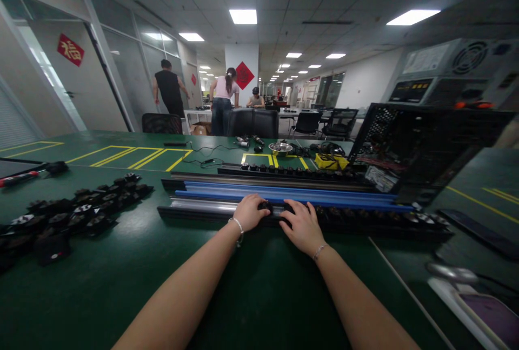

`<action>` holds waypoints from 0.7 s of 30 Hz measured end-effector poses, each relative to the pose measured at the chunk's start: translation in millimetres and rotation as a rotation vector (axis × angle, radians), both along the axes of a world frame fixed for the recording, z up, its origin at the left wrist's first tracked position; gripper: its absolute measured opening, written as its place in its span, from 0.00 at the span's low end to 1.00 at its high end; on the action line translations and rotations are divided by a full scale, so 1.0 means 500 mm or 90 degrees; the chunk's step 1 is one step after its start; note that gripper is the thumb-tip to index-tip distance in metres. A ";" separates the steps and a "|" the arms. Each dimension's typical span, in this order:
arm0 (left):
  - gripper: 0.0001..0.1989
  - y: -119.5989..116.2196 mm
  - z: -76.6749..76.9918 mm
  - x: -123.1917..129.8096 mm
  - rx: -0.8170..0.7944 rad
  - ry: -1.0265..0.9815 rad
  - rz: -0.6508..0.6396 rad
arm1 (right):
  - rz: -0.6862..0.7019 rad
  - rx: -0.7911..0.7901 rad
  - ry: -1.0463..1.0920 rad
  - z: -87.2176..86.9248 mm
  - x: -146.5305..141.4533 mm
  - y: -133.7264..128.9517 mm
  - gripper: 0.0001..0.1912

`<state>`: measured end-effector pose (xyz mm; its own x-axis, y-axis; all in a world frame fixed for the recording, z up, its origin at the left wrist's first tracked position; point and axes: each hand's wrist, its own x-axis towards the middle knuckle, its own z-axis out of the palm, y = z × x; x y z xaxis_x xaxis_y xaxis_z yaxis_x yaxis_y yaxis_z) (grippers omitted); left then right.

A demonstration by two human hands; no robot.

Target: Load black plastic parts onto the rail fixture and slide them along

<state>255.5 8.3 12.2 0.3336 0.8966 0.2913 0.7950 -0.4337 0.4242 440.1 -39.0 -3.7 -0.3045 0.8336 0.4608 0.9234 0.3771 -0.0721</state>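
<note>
A long black rail with a shiny silver channel [203,210] lies across the table before me. At its middle, my left hand [248,214] is closed around a small black part [265,207], thumb towards the right. Just right of it, my right hand [302,226] curls its thumb and index finger about another small black part, mostly hidden by the fingers. A row of similar black parts [365,216] sits along the rail's right half. Behind it run a blue rail [219,188] and more dark rails.
Loose black parts [81,212] lie heaped at the left, near a red-handled screwdriver [24,178]. An open computer case [425,150] stands at right. Behind the rails are a metal bowl [280,147] and a yellow box [330,161]. A phone [486,312] lies front right. Several people are farther back.
</note>
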 end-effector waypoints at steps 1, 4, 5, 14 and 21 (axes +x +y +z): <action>0.17 0.001 0.000 -0.001 -0.002 0.000 -0.001 | -0.002 0.000 0.000 0.000 0.000 0.000 0.09; 0.16 0.002 0.001 -0.003 -0.005 0.000 -0.005 | -0.007 -0.002 0.000 -0.001 0.000 0.002 0.09; 0.16 0.002 0.002 -0.003 -0.006 0.000 -0.006 | -0.007 -0.003 0.001 -0.001 0.000 0.002 0.09; 0.15 0.003 0.004 -0.004 -0.002 -0.005 -0.013 | -0.013 0.002 -0.018 -0.002 -0.002 0.001 0.09; 0.15 0.005 0.003 -0.007 0.010 -0.002 -0.019 | -0.026 -0.013 0.002 -0.001 -0.005 0.001 0.09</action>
